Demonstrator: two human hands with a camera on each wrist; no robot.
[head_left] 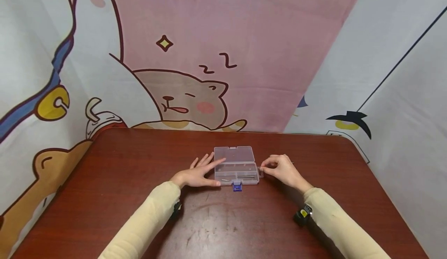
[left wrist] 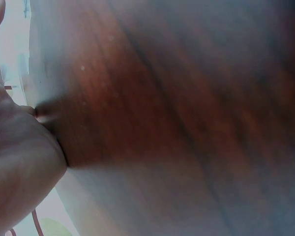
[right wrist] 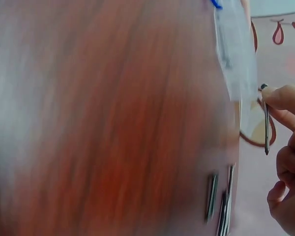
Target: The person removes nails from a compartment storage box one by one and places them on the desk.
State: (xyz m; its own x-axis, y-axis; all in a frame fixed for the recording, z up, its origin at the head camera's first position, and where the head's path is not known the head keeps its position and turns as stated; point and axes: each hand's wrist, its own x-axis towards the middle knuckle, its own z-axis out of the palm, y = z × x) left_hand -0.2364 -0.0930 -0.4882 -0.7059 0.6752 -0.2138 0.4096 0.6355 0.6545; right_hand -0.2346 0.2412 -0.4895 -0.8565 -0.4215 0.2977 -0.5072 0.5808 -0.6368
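Observation:
A clear plastic compartment box [head_left: 227,168] lies on the table, its lid [head_left: 234,154] folded back and its blue latch [head_left: 237,187] facing the person. Thin metal pieces [head_left: 246,176] rest in the front compartments. My left hand [head_left: 197,175] steadies the box's left side with spread, straight fingers; the thumb is at the front left corner and the index finger reaches over the hinge side. Beside the box's right end, my right hand [head_left: 282,170] pinches a nail [right wrist: 266,129] between thumb and index finger, its head up and point down in the right wrist view.
Several more nails [right wrist: 212,196] lie on the table near the right hand, largely hidden behind it in the head view. The brown wooden table [head_left: 216,224] ends at a cartoon-printed cloth [head_left: 265,57] hanging behind and at both sides.

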